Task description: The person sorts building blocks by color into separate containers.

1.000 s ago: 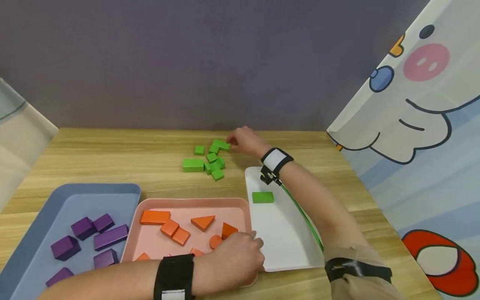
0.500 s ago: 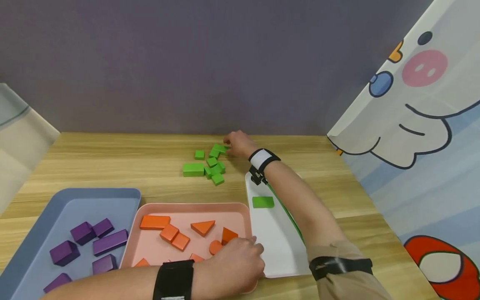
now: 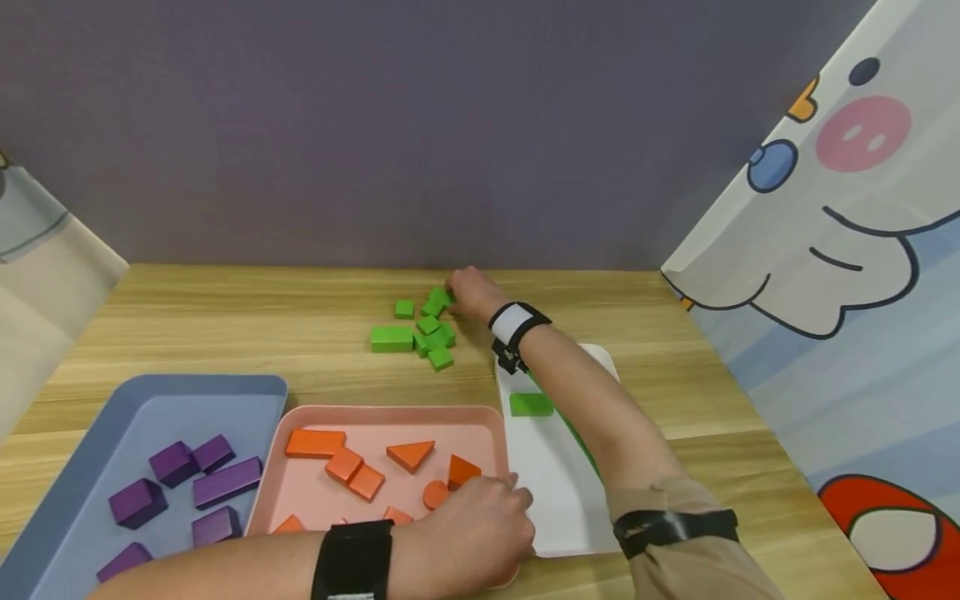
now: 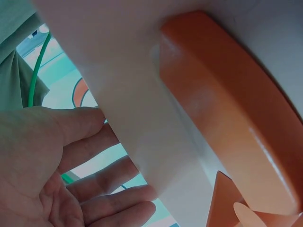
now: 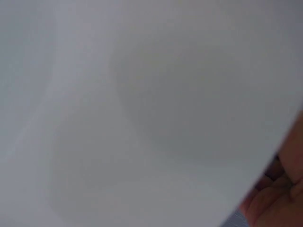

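Observation:
Near the back of the table, my right hand [image 3: 477,293] reaches over the far end of the white tray [image 3: 558,500] with its fingertips right at a green block [image 3: 441,296] in a loose cluster. The hand covers that block's right end, and I cannot tell if the fingers pinch it. One flat green block [image 3: 531,405] lies on the white tray. Over the right edge of the pink tray [image 3: 465,423] is my left hand [image 3: 468,529]. In the left wrist view its relaxed fingers [image 4: 113,175] lie at the tray's edge, beside an orange block [image 4: 222,113].
The pink tray carries several orange blocks [image 3: 345,464]. At the left stands a blue tray [image 3: 202,385] with several purple blocks [image 3: 228,483]. A grey wall [image 3: 375,167] rises behind the table, and a printed curtain [image 3: 847,275] hangs along the right side.
My right hand has moved slightly left, closer in on the green block at the back. The left hand stays at the pink tray's edge. The head view has shifted a little.

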### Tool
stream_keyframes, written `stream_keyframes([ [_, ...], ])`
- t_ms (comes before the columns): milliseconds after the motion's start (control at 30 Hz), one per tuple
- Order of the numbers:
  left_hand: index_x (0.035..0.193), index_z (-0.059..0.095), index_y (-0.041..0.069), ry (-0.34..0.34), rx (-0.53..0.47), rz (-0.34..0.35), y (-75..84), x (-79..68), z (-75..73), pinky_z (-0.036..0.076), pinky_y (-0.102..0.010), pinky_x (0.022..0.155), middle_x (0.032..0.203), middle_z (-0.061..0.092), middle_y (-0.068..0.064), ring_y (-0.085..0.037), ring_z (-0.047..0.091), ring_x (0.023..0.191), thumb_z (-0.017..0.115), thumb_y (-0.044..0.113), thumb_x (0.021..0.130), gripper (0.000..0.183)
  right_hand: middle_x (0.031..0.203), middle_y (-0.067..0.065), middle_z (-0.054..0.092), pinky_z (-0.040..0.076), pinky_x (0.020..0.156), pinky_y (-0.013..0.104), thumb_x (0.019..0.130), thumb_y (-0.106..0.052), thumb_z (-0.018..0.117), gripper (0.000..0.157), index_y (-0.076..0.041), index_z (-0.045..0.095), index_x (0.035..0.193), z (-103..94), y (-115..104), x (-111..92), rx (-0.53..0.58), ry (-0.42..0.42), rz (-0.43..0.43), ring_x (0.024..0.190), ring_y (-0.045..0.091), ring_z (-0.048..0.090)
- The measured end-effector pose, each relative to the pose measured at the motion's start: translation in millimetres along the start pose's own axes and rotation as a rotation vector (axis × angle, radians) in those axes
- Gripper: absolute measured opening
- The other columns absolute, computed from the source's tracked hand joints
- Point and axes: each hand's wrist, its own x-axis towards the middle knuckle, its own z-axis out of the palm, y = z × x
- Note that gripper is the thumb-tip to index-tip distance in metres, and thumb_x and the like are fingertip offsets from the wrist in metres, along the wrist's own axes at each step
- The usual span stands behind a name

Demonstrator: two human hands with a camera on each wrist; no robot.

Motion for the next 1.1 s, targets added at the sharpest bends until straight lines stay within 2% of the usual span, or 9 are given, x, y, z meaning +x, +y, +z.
stream_keyframes([
  [100,0.086,0.076,0.032,0.002,0.0,-0.003,0.4,0.7,-0.5,0.043,-0.013,0.062,0.074,0.062,0.012,-0.001,0.052,0.068,0.067,0.032,0.088,0.009,0.104,0.008,0.069,0.051,0.079,0.032,0.085,-0.02,0.071,0.025,-0.005,0.069,0.105,-0.4,4,-3,0.008,0.021,-0.004,0.092,0.02,0.063],
  [333,0.086,0.076,0.032,0.006,-0.021,-0.022,1.6,1.9,0.1,0.038,-0.013,0.056,0.073,0.062,0.012,-0.002,0.048,0.066,0.067,0.032,0.088,0.01,0.09,0.008,0.067,0.041,0.069,0.031,0.086,-0.015,0.067,0.013,-0.005,0.068,0.095,-8.9,22,-21,0.058,0.1,-0.063,0.077,0.018,0.054],
  [467,0.086,0.077,0.031,0.002,-0.037,-0.032,1.4,1.6,-0.2,0.041,-0.013,0.058,0.074,0.063,0.011,-0.002,0.05,0.068,0.067,0.032,0.088,0.01,0.084,0.007,0.066,0.04,0.067,0.031,0.086,-0.017,0.068,0.011,-0.007,0.067,0.091,-16.4,32,-37,0.077,0.146,-0.118,0.072,0.017,0.053],
  [567,0.085,0.077,0.03,0.004,-0.042,-0.035,1.1,1.7,-0.7,0.042,-0.013,0.059,0.074,0.063,0.011,-0.002,0.05,0.067,0.066,0.032,0.088,0.011,0.086,0.007,0.069,0.045,0.069,0.031,0.085,-0.018,0.07,0.013,-0.008,0.069,0.094,-22.7,37,-51,0.109,0.169,-0.149,0.075,0.017,0.059],
  [800,0.077,0.076,0.027,0.026,-0.009,-0.048,1.6,2.0,-1.4,0.043,-0.015,0.057,0.067,0.059,0.009,-0.003,0.051,0.064,0.065,0.029,0.088,0.016,0.107,0.01,0.071,0.054,0.079,0.034,0.084,-0.014,0.072,0.036,-0.006,0.068,0.119,-34.1,43,-92,0.22,0.186,-0.209,0.09,0.017,0.068],
  [900,0.079,0.076,0.027,0.02,-0.016,-0.057,1.7,2.0,-1.8,0.045,-0.016,0.06,0.068,0.06,0.009,-0.003,0.053,0.065,0.065,0.03,0.088,0.015,0.108,0.01,0.071,0.055,0.08,0.037,0.084,-0.013,0.072,0.037,-0.006,0.067,0.119,-35.4,45,-112,0.232,0.184,-0.238,0.091,0.018,0.067],
  [1100,0.08,0.076,0.028,0.01,-0.029,-0.059,2.6,2.6,-2.0,0.04,-0.015,0.055,0.069,0.06,0.009,-0.004,0.051,0.064,0.065,0.031,0.089,0.015,0.106,0.005,0.072,0.054,0.076,0.031,0.083,-0.017,0.072,0.034,-0.01,0.07,0.115,-32.8,47,-147,0.157,0.188,-0.278,0.087,0.013,0.066],
])
